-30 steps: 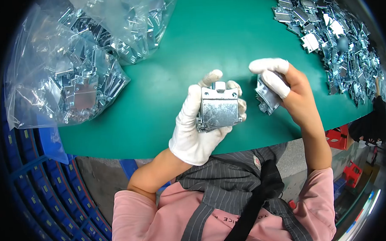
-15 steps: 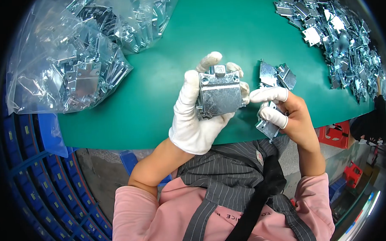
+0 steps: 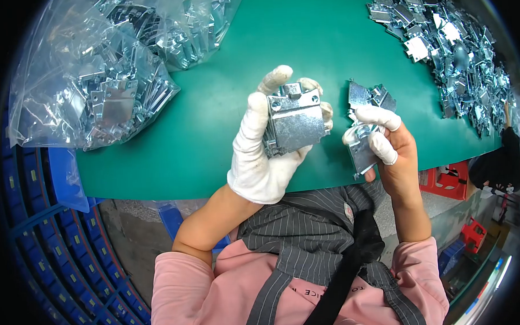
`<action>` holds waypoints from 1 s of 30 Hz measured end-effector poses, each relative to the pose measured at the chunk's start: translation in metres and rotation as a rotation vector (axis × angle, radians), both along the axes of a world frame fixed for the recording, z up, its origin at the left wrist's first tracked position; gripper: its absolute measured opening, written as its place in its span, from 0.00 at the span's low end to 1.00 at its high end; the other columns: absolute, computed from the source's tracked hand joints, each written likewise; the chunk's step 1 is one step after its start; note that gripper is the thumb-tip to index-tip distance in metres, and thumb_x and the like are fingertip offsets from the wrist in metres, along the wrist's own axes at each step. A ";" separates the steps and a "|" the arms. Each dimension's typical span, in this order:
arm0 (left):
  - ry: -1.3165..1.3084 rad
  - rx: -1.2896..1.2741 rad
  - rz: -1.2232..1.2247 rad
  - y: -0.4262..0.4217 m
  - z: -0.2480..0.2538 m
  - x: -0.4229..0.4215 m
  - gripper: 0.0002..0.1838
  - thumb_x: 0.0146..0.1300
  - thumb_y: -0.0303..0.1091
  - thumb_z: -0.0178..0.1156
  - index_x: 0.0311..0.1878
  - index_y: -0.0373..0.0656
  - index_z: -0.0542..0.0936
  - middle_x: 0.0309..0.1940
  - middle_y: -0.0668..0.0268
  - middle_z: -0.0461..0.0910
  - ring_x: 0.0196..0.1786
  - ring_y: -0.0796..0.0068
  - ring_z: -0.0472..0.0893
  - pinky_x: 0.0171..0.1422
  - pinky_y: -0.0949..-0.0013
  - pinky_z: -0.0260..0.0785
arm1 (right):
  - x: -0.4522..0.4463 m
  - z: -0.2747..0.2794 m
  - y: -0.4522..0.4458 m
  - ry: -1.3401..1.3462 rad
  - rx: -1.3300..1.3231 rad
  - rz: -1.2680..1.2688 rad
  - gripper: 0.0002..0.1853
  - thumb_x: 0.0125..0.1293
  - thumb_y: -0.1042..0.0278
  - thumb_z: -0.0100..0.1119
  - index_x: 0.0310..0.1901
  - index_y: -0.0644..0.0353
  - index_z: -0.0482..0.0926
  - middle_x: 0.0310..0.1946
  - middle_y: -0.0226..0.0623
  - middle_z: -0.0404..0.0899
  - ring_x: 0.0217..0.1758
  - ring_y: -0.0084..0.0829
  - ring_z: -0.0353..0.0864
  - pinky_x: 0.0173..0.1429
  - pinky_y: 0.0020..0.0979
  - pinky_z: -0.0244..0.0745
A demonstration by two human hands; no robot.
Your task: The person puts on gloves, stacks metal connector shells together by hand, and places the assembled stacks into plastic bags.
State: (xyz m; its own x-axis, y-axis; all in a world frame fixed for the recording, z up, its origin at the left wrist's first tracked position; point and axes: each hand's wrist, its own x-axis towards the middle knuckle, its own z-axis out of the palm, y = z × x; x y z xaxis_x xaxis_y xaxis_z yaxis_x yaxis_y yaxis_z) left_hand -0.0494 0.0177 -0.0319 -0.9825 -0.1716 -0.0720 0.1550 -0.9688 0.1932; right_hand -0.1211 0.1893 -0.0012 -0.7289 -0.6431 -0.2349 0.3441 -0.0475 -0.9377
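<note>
In a white glove, my left hand (image 3: pixel 253 163) is closed around a stack of metal plates (image 3: pixel 297 127). The top plate faces up, with two holes and a small raised tab along its far edge. White finger cots cover fingers of my right hand (image 3: pixel 388 141), which pinches a single metal plate (image 3: pixel 362 150) above the near edge of the table. That plate is tilted, and fingers hide part of it. Just beyond it, a couple of loose metal plates (image 3: pixel 359 94) lie on the green table.
Clear plastic bags (image 3: pixel 91 94) full of similar plates sit at the left. A large pile of loose plates (image 3: pixel 459 58) spreads along the right side of the green table (image 3: pixel 301 35). Blue bins (image 3: pixel 56 244) stand below left; a red stool (image 3: pixel 448 180) is below right.
My right hand has turned its plate more upright and shifted its fingers along it. The stack in my left hand has tilted slightly and risen a little.
</note>
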 end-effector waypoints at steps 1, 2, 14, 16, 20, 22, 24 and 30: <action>0.006 0.024 -0.006 0.000 0.000 0.000 0.29 0.54 0.53 0.60 0.55 0.51 0.67 0.47 0.62 0.68 0.46 0.64 0.73 0.52 0.58 0.67 | 0.000 -0.001 0.000 -0.005 -0.040 0.011 0.22 0.60 0.72 0.55 0.56 0.64 0.65 0.38 0.42 0.79 0.23 0.22 0.77 0.18 0.17 0.65; 0.014 0.050 -0.016 -0.001 0.000 0.000 0.30 0.54 0.53 0.60 0.56 0.50 0.66 0.47 0.62 0.69 0.47 0.63 0.73 0.52 0.57 0.67 | 0.001 -0.002 0.000 -0.008 -0.079 0.019 0.25 0.59 0.71 0.56 0.58 0.65 0.63 0.40 0.43 0.78 0.24 0.24 0.78 0.20 0.18 0.67; 0.091 0.198 -0.173 -0.006 -0.002 -0.002 0.30 0.53 0.48 0.62 0.58 0.53 0.64 0.49 0.58 0.68 0.53 0.58 0.72 0.56 0.55 0.67 | -0.004 0.007 -0.008 0.005 -0.288 0.137 0.41 0.51 0.79 0.62 0.65 0.63 0.50 0.61 0.45 0.60 0.52 0.32 0.72 0.49 0.28 0.72; 0.048 0.113 -0.128 0.001 0.001 -0.001 0.30 0.54 0.47 0.62 0.58 0.53 0.64 0.49 0.59 0.69 0.54 0.60 0.71 0.58 0.55 0.66 | -0.009 0.016 -0.013 0.378 -0.164 0.092 0.42 0.45 0.67 0.69 0.62 0.64 0.59 0.57 0.39 0.65 0.47 0.25 0.70 0.47 0.25 0.67; -0.160 -0.034 -0.121 0.005 0.018 0.005 0.30 0.54 0.50 0.60 0.58 0.55 0.64 0.50 0.61 0.70 0.53 0.65 0.72 0.58 0.58 0.66 | -0.011 0.039 -0.031 1.191 0.221 0.152 0.47 0.36 0.40 0.68 0.55 0.67 0.68 0.52 0.42 0.68 0.51 0.33 0.67 0.55 0.31 0.61; -0.167 0.063 -0.134 0.005 0.009 0.010 0.34 0.52 0.59 0.58 0.57 0.49 0.66 0.51 0.59 0.71 0.53 0.63 0.72 0.56 0.56 0.66 | -0.010 0.033 -0.039 1.322 0.370 0.233 0.47 0.34 0.46 0.70 0.57 0.66 0.66 0.53 0.42 0.68 0.52 0.33 0.67 0.56 0.32 0.61; -0.184 0.126 -0.145 0.003 0.007 0.013 0.38 0.50 0.65 0.55 0.55 0.44 0.68 0.49 0.57 0.73 0.50 0.60 0.73 0.55 0.56 0.67 | -0.009 0.022 -0.042 1.260 0.263 0.218 0.50 0.33 0.47 0.71 0.59 0.66 0.63 0.54 0.41 0.69 0.54 0.34 0.67 0.58 0.33 0.61; -0.150 0.054 -0.162 0.003 0.009 0.012 0.38 0.52 0.66 0.52 0.57 0.46 0.66 0.42 0.56 0.76 0.44 0.58 0.77 0.50 0.57 0.70 | -0.008 0.019 -0.037 1.165 0.219 0.256 0.51 0.37 0.54 0.72 0.62 0.65 0.57 0.54 0.40 0.69 0.57 0.34 0.66 0.62 0.34 0.58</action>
State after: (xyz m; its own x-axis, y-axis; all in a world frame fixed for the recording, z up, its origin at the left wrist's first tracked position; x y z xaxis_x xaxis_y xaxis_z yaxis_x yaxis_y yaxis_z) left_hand -0.0371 0.0208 -0.0233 -0.9746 -0.0046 -0.2239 -0.0297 -0.9883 0.1495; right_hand -0.1291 0.1522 0.0178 -0.4330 -0.8285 0.3553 -0.7352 0.0965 -0.6709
